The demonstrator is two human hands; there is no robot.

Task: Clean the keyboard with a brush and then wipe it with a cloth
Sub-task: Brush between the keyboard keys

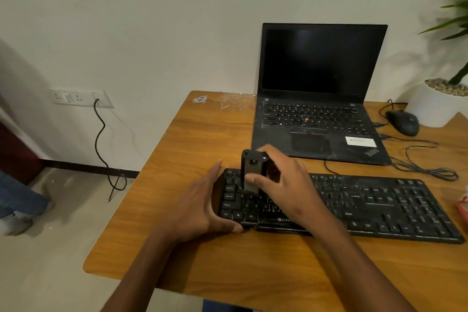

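I judge I'm early in the brushing: my right hand grips the brush over the keyboard's left keys, my left hand clasps its left end, and no cloth shows.

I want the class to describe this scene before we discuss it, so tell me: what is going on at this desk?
A person is cleaning a black keyboard on a wooden desk. The right hand grips a black brush, set upright on the keys at the keyboard's left end. The left hand holds that end's edge, thumb at the front edge. An open laptop with a dark screen stands behind, with a mouse beside it. No cloth is clearly in view, so wiping has not begun.
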